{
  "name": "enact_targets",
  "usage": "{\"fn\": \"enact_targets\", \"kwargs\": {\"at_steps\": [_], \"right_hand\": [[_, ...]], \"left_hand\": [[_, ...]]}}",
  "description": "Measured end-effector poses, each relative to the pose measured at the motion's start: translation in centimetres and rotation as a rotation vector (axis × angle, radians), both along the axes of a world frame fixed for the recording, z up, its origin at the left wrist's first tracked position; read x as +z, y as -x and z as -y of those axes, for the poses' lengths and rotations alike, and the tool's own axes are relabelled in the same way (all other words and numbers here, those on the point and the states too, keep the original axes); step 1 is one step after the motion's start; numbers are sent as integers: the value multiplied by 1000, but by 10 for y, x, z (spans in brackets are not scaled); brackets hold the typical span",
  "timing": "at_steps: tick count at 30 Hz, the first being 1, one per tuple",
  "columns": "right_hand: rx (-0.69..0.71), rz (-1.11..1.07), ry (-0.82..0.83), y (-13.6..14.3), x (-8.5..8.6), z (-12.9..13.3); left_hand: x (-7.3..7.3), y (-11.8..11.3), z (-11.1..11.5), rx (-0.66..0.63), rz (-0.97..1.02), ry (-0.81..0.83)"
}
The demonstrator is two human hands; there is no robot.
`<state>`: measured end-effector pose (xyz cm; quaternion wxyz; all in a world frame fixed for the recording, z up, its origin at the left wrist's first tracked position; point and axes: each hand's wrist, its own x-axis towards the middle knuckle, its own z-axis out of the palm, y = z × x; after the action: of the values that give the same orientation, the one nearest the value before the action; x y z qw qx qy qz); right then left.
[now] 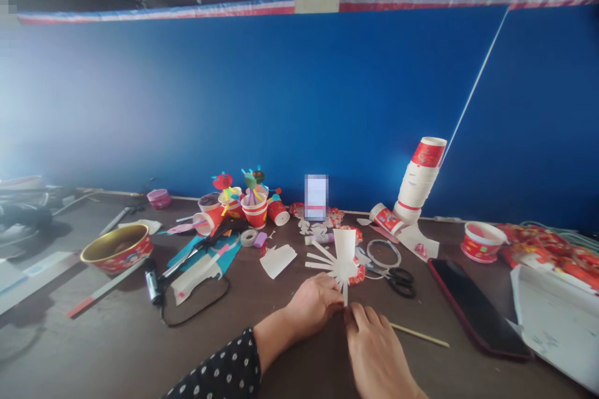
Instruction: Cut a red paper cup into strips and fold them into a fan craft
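A white paper cup cut into strips [345, 255] lies spread out in front of me, its strips fanning to the left and toward me. My left hand [314, 304] is closed at the end of the nearest strip, fingertips pinched. Beside it, my right hand [377, 346] has its fingers curled together at the same strip end. From under those fingers a thin wooden stick [421, 335] sticks out to the right, in line with the fingertips. The fingers hide where stick and strip meet. Black-handled scissors [401, 282] rest just beyond my right hand.
A phone [477, 308] lies at right near a white tray [556, 324]. A leaning cup stack [416, 181] stands at back. Left are a gold-lined bowl [116, 250], a corded tool [152, 283] and cups with paper figures [255, 209]. A blue partition [234, 93] closes the back.
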<state>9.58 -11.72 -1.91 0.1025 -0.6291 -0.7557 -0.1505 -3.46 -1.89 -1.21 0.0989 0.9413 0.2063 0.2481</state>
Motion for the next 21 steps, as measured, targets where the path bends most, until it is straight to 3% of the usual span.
{"fn": "enact_targets", "kwargs": {"at_steps": [8, 21], "right_hand": [[-10, -27, 23, 1, 0, -2], [-8, -34, 117, 0, 12, -4]], "left_hand": [[5, 6, -3, -65, 3, 74], [-3, 1, -3, 50, -52, 49]]}}
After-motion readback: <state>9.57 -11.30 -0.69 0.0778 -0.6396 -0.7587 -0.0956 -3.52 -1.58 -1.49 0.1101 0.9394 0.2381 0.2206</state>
